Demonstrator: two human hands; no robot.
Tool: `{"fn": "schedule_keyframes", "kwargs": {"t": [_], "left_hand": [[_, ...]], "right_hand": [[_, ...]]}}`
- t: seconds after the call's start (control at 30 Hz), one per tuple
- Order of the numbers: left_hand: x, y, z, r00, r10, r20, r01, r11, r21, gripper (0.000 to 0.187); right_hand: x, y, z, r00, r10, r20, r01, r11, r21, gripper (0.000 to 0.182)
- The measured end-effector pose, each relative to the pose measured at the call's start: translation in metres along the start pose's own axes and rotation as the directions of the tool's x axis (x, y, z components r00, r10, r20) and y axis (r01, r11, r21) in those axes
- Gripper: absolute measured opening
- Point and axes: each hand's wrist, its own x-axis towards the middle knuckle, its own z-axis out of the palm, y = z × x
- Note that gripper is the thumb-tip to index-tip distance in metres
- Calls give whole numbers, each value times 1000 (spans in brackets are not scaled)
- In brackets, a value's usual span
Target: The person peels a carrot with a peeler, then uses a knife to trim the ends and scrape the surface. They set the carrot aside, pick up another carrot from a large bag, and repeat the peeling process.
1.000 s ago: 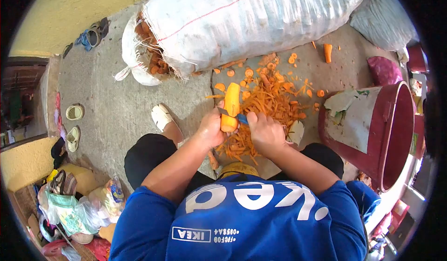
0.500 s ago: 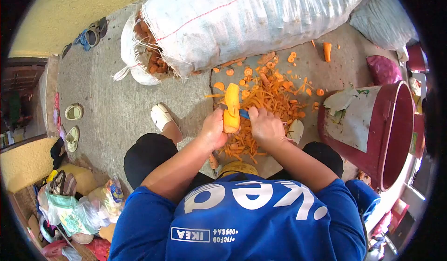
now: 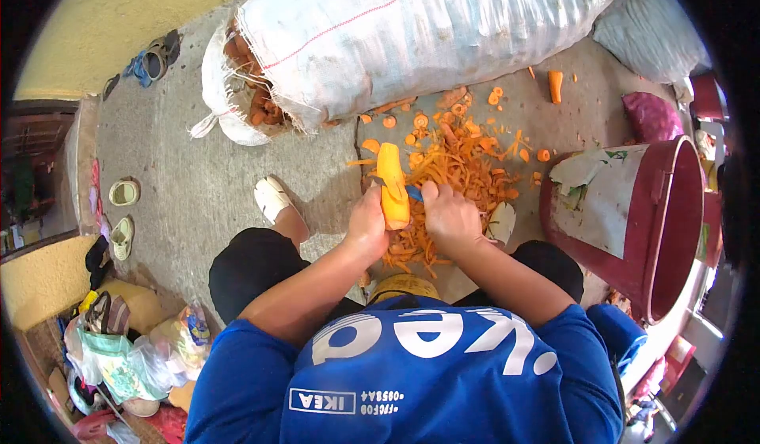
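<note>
A thick, peeled orange carrot (image 3: 389, 163) stands out upward from my left hand (image 3: 367, 224), whose fingers are wrapped round its lower part. My right hand (image 3: 454, 216) is closed on the blue handle of a peeler (image 3: 413, 193), and the tool's dark blade end lies across the carrot. A strip of peel curls on the carrot beside the blade. Beneath and beyond my hands a heap of orange peelings (image 3: 467, 163) covers the concrete, with cut carrot ends (image 3: 421, 120) scattered round it.
A large white sack (image 3: 427, 32) lies across the top, its open end showing carrots. A maroon bin (image 3: 602, 198) lies on its side at the right. One carrot piece (image 3: 556, 87) rests near the sack. Plastic bags (image 3: 119, 357) are piled at the lower left; green clogs (image 3: 123, 238) sit at left.
The carrot has tilted slightly, its top end shifting left. Both hands have stayed almost in the same place, still holding the carrot and the peeler.
</note>
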Motion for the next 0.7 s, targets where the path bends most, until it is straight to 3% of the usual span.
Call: {"fn": "schedule_keyframes", "kwargs": {"t": [0.07, 0.17, 0.23, 0.43, 0.53, 0.7], "left_hand": [[0, 1, 1, 999, 15, -43, -13, 999, 36, 35], [4, 21, -14, 903, -301, 306, 336, 940, -66, 29], [1, 20, -10, 935, -261, 238, 276, 961, -30, 31], [6, 17, -9, 981, -134, 137, 128, 990, 57, 35], [1, 26, -9, 980, -162, 116, 155, 986, 67, 34], [2, 29, -11, 958, -224, 177, 218, 975, 50, 32]], "right_hand": [[0, 2, 1, 1000, -11, 17, 12, 1000, -14, 12], [5, 11, -2, 997, -63, -36, 60, 997, -57, 11], [6, 13, 0, 989, -113, -99, 102, 989, -110, 10], [6, 15, -26, 971, -139, 196, 108, 981, 158, 14], [-2, 7, -39, 974, -169, 151, 128, 960, 250, 19], [0, 13, -36, 988, -106, 112, 30, 845, 534, 24]]}}
